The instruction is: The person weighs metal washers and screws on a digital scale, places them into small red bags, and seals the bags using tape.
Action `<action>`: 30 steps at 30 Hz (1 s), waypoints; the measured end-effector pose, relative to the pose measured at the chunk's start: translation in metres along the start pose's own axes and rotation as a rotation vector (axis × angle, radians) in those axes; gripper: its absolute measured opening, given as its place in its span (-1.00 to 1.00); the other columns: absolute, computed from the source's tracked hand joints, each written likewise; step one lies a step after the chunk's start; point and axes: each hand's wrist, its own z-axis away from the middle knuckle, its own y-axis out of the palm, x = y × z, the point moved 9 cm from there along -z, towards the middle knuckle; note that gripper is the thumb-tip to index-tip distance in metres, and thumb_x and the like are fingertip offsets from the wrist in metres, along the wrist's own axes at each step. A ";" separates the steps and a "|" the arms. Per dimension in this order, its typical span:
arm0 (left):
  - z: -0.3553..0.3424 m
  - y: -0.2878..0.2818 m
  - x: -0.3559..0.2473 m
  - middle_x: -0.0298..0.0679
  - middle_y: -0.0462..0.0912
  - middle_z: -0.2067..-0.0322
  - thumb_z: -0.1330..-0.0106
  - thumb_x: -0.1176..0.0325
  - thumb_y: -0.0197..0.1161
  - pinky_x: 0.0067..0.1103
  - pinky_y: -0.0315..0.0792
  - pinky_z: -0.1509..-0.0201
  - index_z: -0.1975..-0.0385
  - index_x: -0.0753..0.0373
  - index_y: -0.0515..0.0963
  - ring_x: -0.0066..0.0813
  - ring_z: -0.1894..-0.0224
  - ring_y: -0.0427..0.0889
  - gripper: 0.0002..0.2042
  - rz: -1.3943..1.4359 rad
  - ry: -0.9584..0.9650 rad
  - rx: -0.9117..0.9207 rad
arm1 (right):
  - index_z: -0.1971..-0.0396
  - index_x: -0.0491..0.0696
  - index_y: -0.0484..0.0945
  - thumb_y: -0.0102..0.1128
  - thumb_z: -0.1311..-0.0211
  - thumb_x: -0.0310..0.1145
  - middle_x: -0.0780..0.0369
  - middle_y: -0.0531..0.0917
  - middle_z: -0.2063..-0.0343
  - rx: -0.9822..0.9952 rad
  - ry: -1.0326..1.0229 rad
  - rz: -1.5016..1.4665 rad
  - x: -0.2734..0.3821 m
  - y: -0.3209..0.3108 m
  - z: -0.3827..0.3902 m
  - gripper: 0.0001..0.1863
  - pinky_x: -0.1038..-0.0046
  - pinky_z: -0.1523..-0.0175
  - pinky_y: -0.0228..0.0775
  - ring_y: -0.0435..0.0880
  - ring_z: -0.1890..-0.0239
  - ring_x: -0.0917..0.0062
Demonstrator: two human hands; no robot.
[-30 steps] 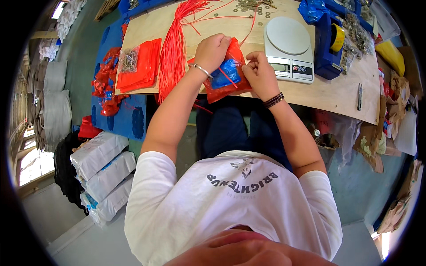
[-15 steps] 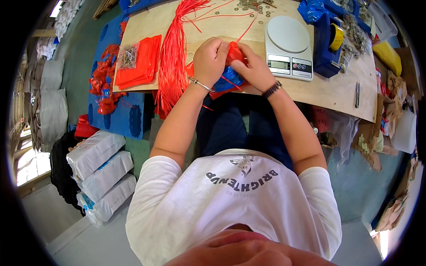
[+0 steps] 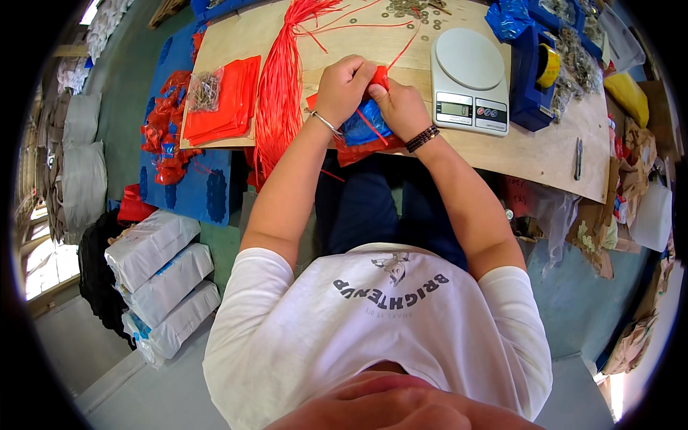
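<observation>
At the near edge of the table I grip a red plastic bag with blue plastic showing through it [image 3: 367, 123]. My left hand [image 3: 347, 89] is closed round the left side of its gathered neck. Pressed against the other side, my right hand [image 3: 401, 107] is closed too, its thumb on top. A tuft of red plastic stands up between the two hands. Thin red twine [image 3: 403, 49] runs up and away from the neck, and another length crosses the blue part. The fingertips under the neck are hidden.
Left of my hands, a thick bundle of red twine [image 3: 280, 100] hangs over the table edge. Beyond it lie flat red bags [image 3: 235, 97] under a packet of metal parts [image 3: 206, 91]. On my right are a digital scale [image 3: 469, 64], a blue tape dispenser [image 3: 527, 86] and a pen-like tool [image 3: 577, 158].
My right hand has curled in closer to my left at the bag's neck. The bag's body hangs a little lower, and more of its blue part shows.
</observation>
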 end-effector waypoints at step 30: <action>-0.010 0.041 0.046 -0.32 0.62 0.49 0.00 0.30 0.36 -0.61 0.45 0.34 0.35 0.36 0.57 -0.62 0.48 0.54 -0.71 0.166 -0.324 0.508 | 0.13 -0.23 0.53 0.03 -0.36 -0.25 0.21 0.64 0.37 0.057 0.445 -0.761 -0.058 0.024 0.042 -0.68 0.52 0.13 0.40 0.55 0.31 0.60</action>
